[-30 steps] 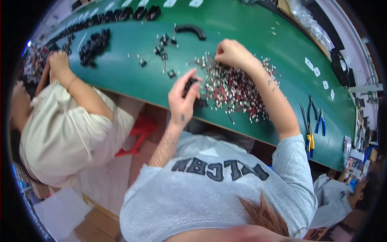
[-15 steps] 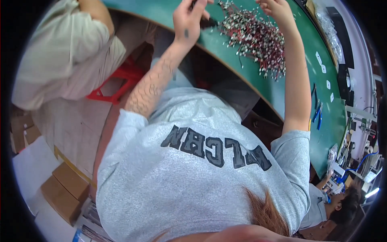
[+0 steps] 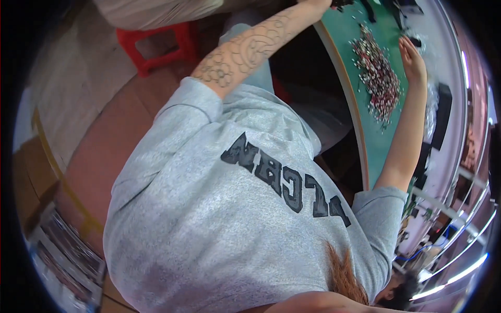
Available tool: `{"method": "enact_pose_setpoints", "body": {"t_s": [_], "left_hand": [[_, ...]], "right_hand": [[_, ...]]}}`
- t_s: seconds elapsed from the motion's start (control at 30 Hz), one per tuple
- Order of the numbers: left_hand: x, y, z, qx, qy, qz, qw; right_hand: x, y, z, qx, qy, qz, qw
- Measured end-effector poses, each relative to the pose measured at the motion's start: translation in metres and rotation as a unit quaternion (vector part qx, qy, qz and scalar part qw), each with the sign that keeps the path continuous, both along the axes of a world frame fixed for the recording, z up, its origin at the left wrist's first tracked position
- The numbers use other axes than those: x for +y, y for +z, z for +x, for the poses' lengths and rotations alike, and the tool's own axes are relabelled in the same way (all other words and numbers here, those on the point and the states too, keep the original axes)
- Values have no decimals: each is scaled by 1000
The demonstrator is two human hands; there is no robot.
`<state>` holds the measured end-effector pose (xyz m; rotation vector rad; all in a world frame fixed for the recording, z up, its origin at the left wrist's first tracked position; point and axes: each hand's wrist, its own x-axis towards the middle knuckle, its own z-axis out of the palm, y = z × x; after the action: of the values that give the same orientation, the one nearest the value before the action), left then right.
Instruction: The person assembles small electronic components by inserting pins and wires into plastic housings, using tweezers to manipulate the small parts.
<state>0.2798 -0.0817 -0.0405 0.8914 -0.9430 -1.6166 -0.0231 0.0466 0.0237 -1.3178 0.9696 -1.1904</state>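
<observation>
My left hand (image 3: pixel 316 4) is at the top edge, mostly cut off, its fingers out of sight. Right beside it lies a dark, reddish bundle (image 3: pixel 342 4); I cannot make out whether the hand grips it. Along the far side of the green table (image 3: pixel 371 151), my right hand (image 3: pixel 414 63) is raised with its fingers stretched out, holding nothing that I can see. A small black thing (image 3: pixel 416 41) shows close to its fingertips. Between my arms a heap of short red and black wires with white connectors (image 3: pixel 380 78) is spread on the tabletop.
A black strip (image 3: pixel 370 11) lies past the heap. Clear plastic wrap (image 3: pixel 432 99) and a black bar (image 3: pixel 442 117) line the far edge. On the left stands a red stool (image 3: pixel 156 47) by another person's light-clothed leg (image 3: pixel 151 11). Another person's dark hair (image 3: pixel 404 289) shows low right.
The view has turned, so the table sits further right. My left hand has gone up to the top edge. My right hand has moved from above the heap to its far side.
</observation>
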Motion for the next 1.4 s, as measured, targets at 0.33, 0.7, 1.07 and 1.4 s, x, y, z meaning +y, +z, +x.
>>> {"method": "enact_pose_setpoints", "body": {"t_s": [0.33,0.7,1.07,1.4], "left_hand": [[-58,-79,46,246,-5,-101,964],[66,-47,19,435,-188,2,881],[42,-68,47,482,-428,188,741],[29,-25,-16,281,-544,-24,790]], "right_hand": [[-39,-1,-57,-14,-337,131,932],[-15,-69,78,-223,-108,90,965],[175,13,104,-229,-509,-446,700],[444,-40,259,-108,-745,-608,255]]}}
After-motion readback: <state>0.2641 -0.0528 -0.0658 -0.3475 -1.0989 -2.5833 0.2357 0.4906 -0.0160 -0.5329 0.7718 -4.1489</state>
